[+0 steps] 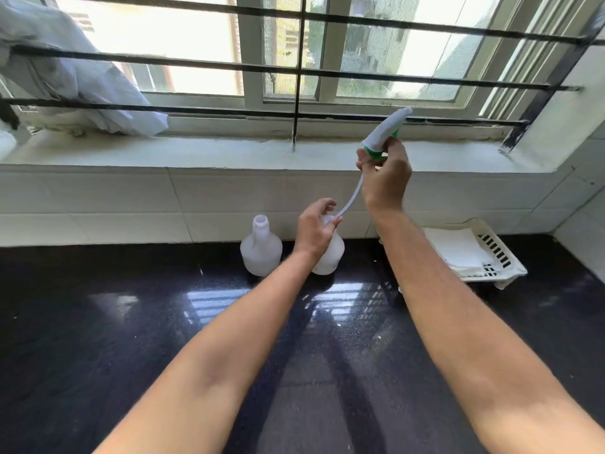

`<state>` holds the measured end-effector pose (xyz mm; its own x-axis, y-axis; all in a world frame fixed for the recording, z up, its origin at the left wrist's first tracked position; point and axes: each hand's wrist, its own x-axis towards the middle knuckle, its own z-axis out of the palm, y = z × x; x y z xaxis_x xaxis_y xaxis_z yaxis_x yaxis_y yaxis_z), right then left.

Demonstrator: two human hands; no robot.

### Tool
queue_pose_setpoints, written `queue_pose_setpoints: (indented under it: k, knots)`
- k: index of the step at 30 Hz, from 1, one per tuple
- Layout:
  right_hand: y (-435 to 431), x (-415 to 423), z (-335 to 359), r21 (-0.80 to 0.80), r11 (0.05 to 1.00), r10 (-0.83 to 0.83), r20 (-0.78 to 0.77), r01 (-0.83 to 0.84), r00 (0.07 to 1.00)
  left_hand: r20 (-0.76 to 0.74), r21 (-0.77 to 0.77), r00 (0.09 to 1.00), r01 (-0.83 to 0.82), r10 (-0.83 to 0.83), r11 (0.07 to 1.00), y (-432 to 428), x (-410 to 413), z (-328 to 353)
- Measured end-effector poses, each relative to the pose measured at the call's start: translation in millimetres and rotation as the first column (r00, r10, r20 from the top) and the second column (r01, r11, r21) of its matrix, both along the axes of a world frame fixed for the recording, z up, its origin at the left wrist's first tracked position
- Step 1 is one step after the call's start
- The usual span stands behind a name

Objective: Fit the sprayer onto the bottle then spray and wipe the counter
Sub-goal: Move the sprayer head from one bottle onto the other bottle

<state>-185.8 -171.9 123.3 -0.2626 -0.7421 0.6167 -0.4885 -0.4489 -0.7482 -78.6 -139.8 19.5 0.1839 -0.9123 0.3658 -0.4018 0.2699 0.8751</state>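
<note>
— Where is this?
— A glossy black stone table (131, 322) under a barred window (294, 60).
— And the hands?
— The left hand (316, 231) curls its fingers round the neck of a cloudy white plastic bottle (334, 253) at the table's far edge. A second open-necked bottle (261, 249) stands just beside it. The right hand (386, 178) pinches the green collar of a white trigger sprayer (384, 132), whose clear tube (352, 198) slants down to the held bottle's mouth. A white slotted basket (504, 273) of folded white cloth (458, 250) sits near the far right corner.
</note>
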Motion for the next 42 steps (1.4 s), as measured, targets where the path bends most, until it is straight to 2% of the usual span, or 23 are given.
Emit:
queue_pose_setpoints:
  k: [3, 6, 12, 17, 22, 27, 34, 42]
  knots:
    - [-2.0, 7.3, -5.3, 0.016, 0.997, 0.081, -0.069, -0.080, 0.994, 0.022, 0.007, 1.000, -0.006, 0.006, 1.000, -5.1, 2.7, -1.5]
    - [-2.7, 11.5, -8.9, 0.090, 0.979, 0.191, -0.070, -0.184, 0.979, 0.050, 0.014, 0.999, -0.004, 0.004, 1.000, -7.9, 7.3, -6.7]
    - [0.5, 12.3, -22.8, 0.263, 0.902, 0.332, 0.081, -0.341, 0.940, 0.051, 0.009, 0.999, 0.000, -0.001, 1.000, -9.1, 9.5, -6.6]
    - [8.0, 12.1, -38.0, 0.392, 0.809, 0.439, 0.095, -0.439, 0.894, 0.025, 0.118, 1.000, 0.003, -0.006, 0.993, -11.1, 10.3, -15.3]
    - [3.2, 12.1, -41.6, 0.452, 0.786, 0.438, 0.074, -0.422, 0.896, -0.061, 0.182, 0.998, -0.001, 0.013, 0.983, -8.6, 10.3, -15.3]
    - [0.9, 5.3, -57.8, 0.545, 0.777, 0.381, -0.008, -0.316, 0.924, -0.100, 0.194, 0.995, 0.021, -0.001, 0.981, -5.9, 8.8, -18.8]
    - [2.7, 2.5, -61.5, 0.636, 0.740, 0.460, -0.242, -0.218, 0.854, -0.077, 0.247, 0.997, 0.018, 0.001, 0.969, -2.7, 7.9, -26.5]
    - [6.4, 5.6, -63.8, 0.624, 0.757, 0.446, -0.277, -0.193, 0.851, 0.009, 0.302, 0.999, 0.042, -0.047, 0.952, 1.3, 15.7, -35.9]
